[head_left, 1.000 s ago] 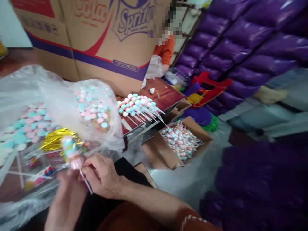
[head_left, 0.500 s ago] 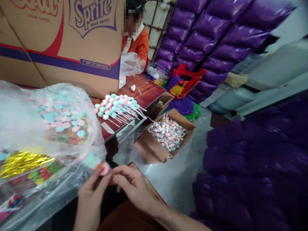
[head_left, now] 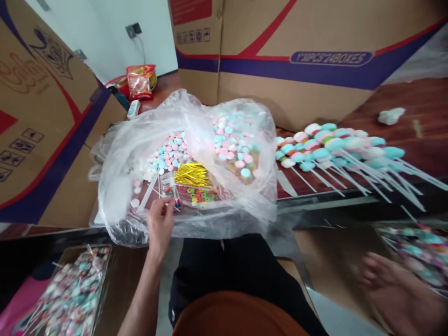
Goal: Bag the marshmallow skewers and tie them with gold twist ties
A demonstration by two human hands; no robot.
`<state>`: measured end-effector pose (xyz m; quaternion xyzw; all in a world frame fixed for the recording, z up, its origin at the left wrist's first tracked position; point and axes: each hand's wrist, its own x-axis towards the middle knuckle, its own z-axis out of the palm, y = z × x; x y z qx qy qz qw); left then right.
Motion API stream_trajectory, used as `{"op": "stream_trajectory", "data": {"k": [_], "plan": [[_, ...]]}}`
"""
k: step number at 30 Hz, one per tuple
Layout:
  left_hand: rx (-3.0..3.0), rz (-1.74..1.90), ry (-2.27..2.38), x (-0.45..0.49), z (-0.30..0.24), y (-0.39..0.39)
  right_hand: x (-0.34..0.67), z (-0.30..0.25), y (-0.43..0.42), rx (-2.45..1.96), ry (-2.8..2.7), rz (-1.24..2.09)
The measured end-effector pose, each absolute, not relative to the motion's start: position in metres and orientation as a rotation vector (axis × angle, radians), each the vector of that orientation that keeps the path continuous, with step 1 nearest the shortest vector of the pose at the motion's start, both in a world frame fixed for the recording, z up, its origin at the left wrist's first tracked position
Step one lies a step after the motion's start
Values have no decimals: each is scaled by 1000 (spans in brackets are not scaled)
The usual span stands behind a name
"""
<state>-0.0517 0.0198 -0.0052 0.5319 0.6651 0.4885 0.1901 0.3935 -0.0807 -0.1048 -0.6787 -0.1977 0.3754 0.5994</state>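
My left hand [head_left: 161,226] is over the front of an open clear plastic bag [head_left: 121,205], its fingers curled together beside small packets with red and blue print [head_left: 176,196]; whatever lies between the fingertips is hidden. Close by are gold twist ties [head_left: 192,175], ring-shaped candies [head_left: 201,196] in red, green and yellow, and pink, blue and white marshmallows [head_left: 172,151]. Far to the right, my right hand [head_left: 395,287] is smeared by motion, low beside a carton of wrapped candy sticks [head_left: 416,249]. I cannot make out anything held in it.
Marshmallow skewers [head_left: 332,144] lie piled on the red-brown table [head_left: 427,112], white sticks over the front edge. Large cardboard cartons [head_left: 273,88] stand behind and at left. Another box of wrapped candy sticks [head_left: 75,294] sits low left. Red snack packs [head_left: 140,80] lie at the back.
The view has swung left and down toward the bag. My hands, earlier together on a marshmallow skewer, are now far apart: left at the bag, right by the carton. The skewer is no longer between them.
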Motion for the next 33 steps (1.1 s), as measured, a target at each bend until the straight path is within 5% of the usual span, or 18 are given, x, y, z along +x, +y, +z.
{"op": "stream_trajectory", "data": {"k": [3, 7, 17, 29, 33], "plan": [[1688, 1196, 2026, -87, -20, 43, 321, -81, -64, -1535, -362, 1217], [1721, 1104, 2022, -102, -29, 62, 234, -50, -54, -1490, -625, 1236], [1477, 1429, 2065, -88, -10, 51, 164, -34, -51, -1318, -1215, 1416], [928, 1623, 1625, 22, -11, -27, 103, -14, -1, -1045, -729, 1492], [434, 1379, 1257, 30, -11, -37, 127, -10, -6, -1073, -856, 1478]]}}
